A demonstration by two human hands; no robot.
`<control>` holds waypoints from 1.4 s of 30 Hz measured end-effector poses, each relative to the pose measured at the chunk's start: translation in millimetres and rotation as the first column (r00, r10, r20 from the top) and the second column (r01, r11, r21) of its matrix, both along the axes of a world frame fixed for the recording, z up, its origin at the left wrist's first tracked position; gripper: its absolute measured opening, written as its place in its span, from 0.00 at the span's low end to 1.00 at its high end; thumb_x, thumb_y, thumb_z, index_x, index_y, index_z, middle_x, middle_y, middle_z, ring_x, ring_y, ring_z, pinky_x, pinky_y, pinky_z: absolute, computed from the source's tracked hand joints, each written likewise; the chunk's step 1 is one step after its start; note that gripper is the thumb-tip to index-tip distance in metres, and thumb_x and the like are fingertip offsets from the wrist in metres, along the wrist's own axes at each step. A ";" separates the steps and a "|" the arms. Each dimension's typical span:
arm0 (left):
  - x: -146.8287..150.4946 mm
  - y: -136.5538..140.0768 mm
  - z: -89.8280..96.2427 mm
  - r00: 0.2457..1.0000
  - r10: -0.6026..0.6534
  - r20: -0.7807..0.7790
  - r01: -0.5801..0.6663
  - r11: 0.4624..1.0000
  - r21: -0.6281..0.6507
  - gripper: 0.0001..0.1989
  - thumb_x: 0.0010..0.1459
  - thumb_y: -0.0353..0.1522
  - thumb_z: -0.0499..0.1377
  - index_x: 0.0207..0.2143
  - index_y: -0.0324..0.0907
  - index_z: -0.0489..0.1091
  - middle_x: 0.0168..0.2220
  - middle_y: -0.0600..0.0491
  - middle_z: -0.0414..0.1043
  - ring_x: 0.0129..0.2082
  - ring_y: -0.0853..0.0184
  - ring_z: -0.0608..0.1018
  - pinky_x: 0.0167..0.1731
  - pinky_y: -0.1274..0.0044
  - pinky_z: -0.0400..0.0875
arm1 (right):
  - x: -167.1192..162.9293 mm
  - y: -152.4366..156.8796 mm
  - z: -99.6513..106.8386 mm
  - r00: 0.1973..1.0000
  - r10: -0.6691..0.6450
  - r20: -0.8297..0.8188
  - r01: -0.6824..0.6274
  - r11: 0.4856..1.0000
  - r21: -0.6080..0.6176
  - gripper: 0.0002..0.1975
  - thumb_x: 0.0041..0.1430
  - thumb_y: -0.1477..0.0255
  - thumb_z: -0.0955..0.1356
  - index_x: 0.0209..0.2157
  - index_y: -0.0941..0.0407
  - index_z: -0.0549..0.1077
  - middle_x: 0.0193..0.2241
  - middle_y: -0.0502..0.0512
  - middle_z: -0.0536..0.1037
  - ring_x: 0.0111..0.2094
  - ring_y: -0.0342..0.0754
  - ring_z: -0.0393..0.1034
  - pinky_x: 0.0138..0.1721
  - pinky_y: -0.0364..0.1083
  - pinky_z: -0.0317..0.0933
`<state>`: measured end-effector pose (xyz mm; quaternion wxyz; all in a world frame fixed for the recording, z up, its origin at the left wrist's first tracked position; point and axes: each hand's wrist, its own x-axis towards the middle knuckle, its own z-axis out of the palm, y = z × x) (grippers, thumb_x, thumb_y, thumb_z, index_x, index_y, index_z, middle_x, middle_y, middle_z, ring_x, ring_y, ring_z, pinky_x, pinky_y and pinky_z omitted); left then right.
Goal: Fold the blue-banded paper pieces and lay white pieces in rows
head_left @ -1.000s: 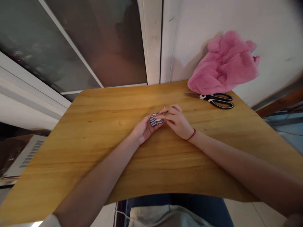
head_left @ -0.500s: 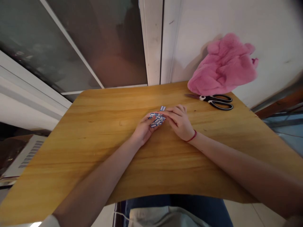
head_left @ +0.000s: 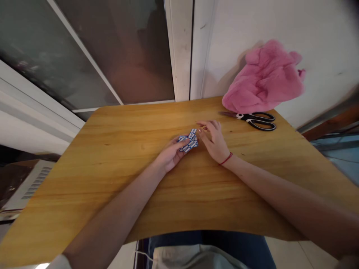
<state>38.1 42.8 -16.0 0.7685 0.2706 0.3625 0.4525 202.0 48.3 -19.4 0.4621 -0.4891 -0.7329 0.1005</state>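
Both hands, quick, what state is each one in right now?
Left hand: closed on the blue-and-white bundle, thumb on top.
Right hand: open, fingers loosely curved, no held object visible.

Wooden table [head_left: 112, 149] beside white wall [head_left: 246, 22]

A small cluster of flat, ribbon-like material [head_left: 191, 144], white with blue stripes and blue edges, sits near the centre of the frame in the left hand [head_left: 169, 154], its thumb across the top. It is layered in crossing folds, with one short end jutting toward the top of the frame; whether it is one strip or several cannot be told.
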 end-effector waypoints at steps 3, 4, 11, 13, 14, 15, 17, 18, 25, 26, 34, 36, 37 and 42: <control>0.4 -2.3 1.4 0.998 -0.018 -0.058 0.021 0.999 0.045 0.17 0.46 0.17 0.62 0.39 0.38 0.72 0.37 0.53 0.77 0.35 0.73 0.77 0.45 0.79 0.68 | 2.4 7.5 -7.1 0.990 -0.029 -0.136 0.006 0.987 -0.164 0.15 0.63 0.63 0.61 0.45 0.55 0.71 0.39 0.58 0.73 0.43 0.52 0.64 0.47 0.54 0.60; 0.7 -3.0 1.4 0.997 -0.029 -0.072 0.034 0.997 0.063 0.18 0.46 0.17 0.62 0.40 0.38 0.72 0.37 0.53 0.77 0.35 0.73 0.77 0.46 0.79 0.67 | 2.9 9.5 -8.9 0.984 -0.019 -0.175 -0.020 0.976 -0.217 0.15 0.62 0.62 0.63 0.45 0.54 0.71 0.39 0.57 0.74 0.42 0.51 0.65 0.46 0.53 0.60; 2.0 -6.7 2.0 0.991 -0.084 -0.107 0.097 0.988 0.122 0.13 0.51 0.22 0.62 0.40 0.38 0.71 0.37 0.51 0.77 0.36 0.70 0.78 0.46 0.76 0.68 | 5.6 13.6 -7.1 0.905 0.057 -0.422 -0.180 0.949 -0.259 0.10 0.55 0.67 0.68 0.39 0.56 0.73 0.32 0.52 0.74 0.32 0.44 0.67 0.33 0.45 0.61; 1.9 -6.9 3.7 0.992 -0.079 -0.099 0.089 0.991 0.096 0.11 0.53 0.23 0.60 0.41 0.38 0.70 0.38 0.48 0.77 0.37 0.68 0.79 0.47 0.74 0.69 | 5.9 14.1 -5.7 0.876 -0.014 -0.482 -0.099 0.973 -0.207 0.09 0.54 0.68 0.68 0.36 0.56 0.72 0.31 0.51 0.74 0.32 0.44 0.67 0.33 0.45 0.60; 1.8 -6.6 4.4 0.993 -0.068 -0.091 0.075 0.994 0.078 0.10 0.55 0.23 0.58 0.41 0.37 0.70 0.37 0.47 0.77 0.37 0.67 0.79 0.47 0.72 0.70 | 5.8 13.9 -5.0 0.860 -0.035 -0.509 -0.063 0.983 -0.174 0.07 0.54 0.68 0.68 0.35 0.56 0.71 0.31 0.51 0.74 0.32 0.44 0.68 0.34 0.45 0.60; 1.8 -6.2 4.8 0.995 -0.053 -0.082 0.058 0.997 0.058 0.09 0.55 0.23 0.57 0.40 0.37 0.70 0.37 0.47 0.77 0.37 0.66 0.79 0.48 0.71 0.70 | 5.4 13.3 -4.3 0.849 -0.045 -0.526 -0.036 0.989 -0.142 0.07 0.54 0.68 0.68 0.34 0.56 0.70 0.30 0.51 0.74 0.32 0.44 0.68 0.34 0.45 0.60; 1.6 -4.7 4.5 0.999 -0.018 -0.051 0.019 1.000 0.022 0.09 0.57 0.23 0.54 0.40 0.36 0.70 0.36 0.45 0.78 0.36 0.64 0.80 0.47 0.68 0.71 | 3.5 10.3 -2.3 0.864 -0.036 -0.502 -0.013 0.996 -0.093 0.07 0.54 0.68 0.69 0.32 0.55 0.68 0.29 0.50 0.73 0.31 0.44 0.67 0.35 0.46 0.61; 1.5 -3.8 3.9 1.000 -0.002 -0.031 0.002 1.000 0.005 0.09 0.58 0.24 0.53 0.39 0.35 0.71 0.36 0.44 0.78 0.36 0.63 0.80 0.47 0.67 0.72 | 2.2 8.1 -1.0 0.894 -0.019 -0.448 -0.017 0.997 -0.077 0.07 0.54 0.67 0.69 0.31 0.55 0.68 0.29 0.51 0.73 0.31 0.45 0.67 0.35 0.47 0.61; 1.3 -2.1 2.3 0.999 0.040 0.025 -0.039 0.999 -0.020 0.06 0.57 0.24 0.56 0.36 0.34 0.73 0.37 0.46 0.77 0.36 0.66 0.79 0.46 0.71 0.73 | -2.8 -3.1 4.3 0.992 0.085 -0.089 -0.091 0.994 -0.067 0.09 0.60 0.65 0.66 0.40 0.53 0.72 0.42 0.54 0.75 0.45 0.51 0.65 0.47 0.52 0.59; 1.3 -2.5 3.1 0.999 0.047 0.013 -0.047 0.999 -0.014 0.07 0.55 0.22 0.57 0.36 0.35 0.72 0.37 0.47 0.77 0.36 0.67 0.79 0.46 0.72 0.73 | -2.2 -2.5 3.4 0.989 0.071 -0.129 -0.084 0.991 -0.100 0.11 0.61 0.64 0.64 0.42 0.54 0.71 0.43 0.55 0.74 0.45 0.50 0.65 0.45 0.51 0.60; -2.0 -0.5 1.2 0.998 0.020 0.052 -0.019 1.000 -0.013 0.09 0.55 0.21 0.55 0.38 0.35 0.71 0.34 0.48 0.77 0.32 0.68 0.79 0.35 0.77 0.74 | -7.6 -3.6 -0.3 0.924 0.342 0.171 -0.312 0.933 -0.179 0.33 0.55 0.59 0.68 0.59 0.56 0.58 0.54 0.60 0.67 0.54 0.55 0.56 0.56 0.58 0.53; -2.4 -1.1 0.2 0.998 -0.021 0.063 0.021 1.000 0.000 0.09 0.56 0.23 0.55 0.39 0.36 0.70 0.34 0.48 0.76 0.32 0.66 0.79 0.35 0.76 0.73 | -9.9 -6.1 -0.3 0.898 0.366 0.243 -0.325 0.926 -0.191 0.35 0.56 0.58 0.67 0.61 0.56 0.54 0.55 0.60 0.66 0.56 0.57 0.54 0.57 0.59 0.52; -2.2 -1.8 0.3 0.997 -0.035 0.065 0.035 0.999 0.002 0.09 0.56 0.23 0.54 0.39 0.36 0.70 0.35 0.47 0.76 0.33 0.65 0.79 0.36 0.75 0.73 | -10.5 -7.0 -0.4 0.894 0.366 0.259 -0.322 0.926 -0.199 0.35 0.57 0.58 0.66 0.62 0.56 0.53 0.56 0.60 0.65 0.56 0.57 0.54 0.57 0.59 0.51; 0.3 -6.1 3.9 0.995 -0.057 0.083 0.056 0.998 0.015 0.11 0.55 0.21 0.54 0.40 0.36 0.70 0.37 0.47 0.75 0.36 0.65 0.78 0.39 0.74 0.71 | -9.6 -7.4 -0.3 0.902 0.358 0.242 -0.318 0.929 -0.187 0.32 0.58 0.60 0.66 0.61 0.55 0.55 0.56 0.59 0.66 0.55 0.56 0.56 0.56 0.58 0.54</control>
